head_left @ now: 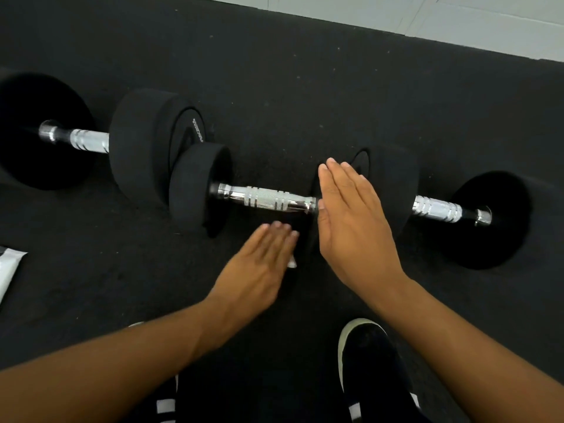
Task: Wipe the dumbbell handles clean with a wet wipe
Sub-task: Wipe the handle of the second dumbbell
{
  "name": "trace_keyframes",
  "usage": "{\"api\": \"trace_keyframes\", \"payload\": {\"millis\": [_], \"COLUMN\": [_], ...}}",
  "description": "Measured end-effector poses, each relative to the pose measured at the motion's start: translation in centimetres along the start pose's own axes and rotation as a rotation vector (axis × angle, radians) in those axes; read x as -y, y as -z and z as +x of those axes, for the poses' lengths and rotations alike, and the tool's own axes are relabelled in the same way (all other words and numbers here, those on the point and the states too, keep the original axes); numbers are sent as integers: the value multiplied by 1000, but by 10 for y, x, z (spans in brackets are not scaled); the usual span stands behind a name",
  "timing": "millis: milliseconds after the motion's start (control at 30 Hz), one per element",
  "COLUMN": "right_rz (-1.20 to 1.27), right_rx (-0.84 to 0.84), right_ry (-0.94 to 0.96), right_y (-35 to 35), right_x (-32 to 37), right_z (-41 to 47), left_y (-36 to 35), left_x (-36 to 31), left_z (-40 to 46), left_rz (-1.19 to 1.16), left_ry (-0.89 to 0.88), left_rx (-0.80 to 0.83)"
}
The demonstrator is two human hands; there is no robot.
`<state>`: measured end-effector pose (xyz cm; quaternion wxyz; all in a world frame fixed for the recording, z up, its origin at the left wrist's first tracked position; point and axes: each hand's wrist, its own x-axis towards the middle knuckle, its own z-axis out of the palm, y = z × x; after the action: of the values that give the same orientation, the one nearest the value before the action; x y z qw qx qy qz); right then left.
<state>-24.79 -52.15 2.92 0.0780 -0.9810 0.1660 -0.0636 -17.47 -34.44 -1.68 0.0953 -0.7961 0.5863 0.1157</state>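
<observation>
Three black dumbbells lie in a row on the floor. The middle one's chrome knurled handle (265, 201) is bare, and its left weight (198, 190) leans against the left dumbbell (140, 141). My right hand (351, 227) is flat with fingers straight, covering the right end of that handle and the weight there. My left hand (259, 264) hovers just in front of the handle, fingers extended, with a white corner of the wet wipe (292, 263) peeking out from under its palm. The left handle (88, 140) and the right handle (436, 209) are untouched.
The floor is black rubber matting (305, 87). A white wipe pack (9, 270) lies at the left edge. My black shoe (366, 361) stands below my right hand. A pale wall base (457, 19) runs along the top right.
</observation>
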Motion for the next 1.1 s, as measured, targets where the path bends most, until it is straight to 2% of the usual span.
{"api": "trace_keyframes", "payload": {"millis": [67,200,267,500,567,667,833,900,1000,1100], "right_rz": [-1,-1,-18,7,-2,-8,-1,-7,-12,-22], "right_rx": [6,6,-8,20,23,21,2,-2,-6,-2], "right_ry": [2,11,18,24,26,15,28,25,14,19], "right_y": [0,1,0,-1,0,0,-1,-1,-2,-1], "right_x": [-1,-3,-4,-6,-6,-5,-5,-4,-3,-4], "right_z": [1,2,2,0,1,1,-1,-1,2,2], "left_y": [1,28,48,86,72,38,22,28,49,70], "left_x": [14,22,18,44,48,38,20,16,18,35], "left_z": [2,9,13,46,50,43,23,28,55,79], "left_rz": [-10,-200,-236,-390,-301,-137,-38,-66,-244,-404], "left_ry": [38,-144,-168,153,170,91,-50,-6,106,121], "left_rx": [-40,-172,-224,-494,-430,-254,-225,-186,-106,-19]}}
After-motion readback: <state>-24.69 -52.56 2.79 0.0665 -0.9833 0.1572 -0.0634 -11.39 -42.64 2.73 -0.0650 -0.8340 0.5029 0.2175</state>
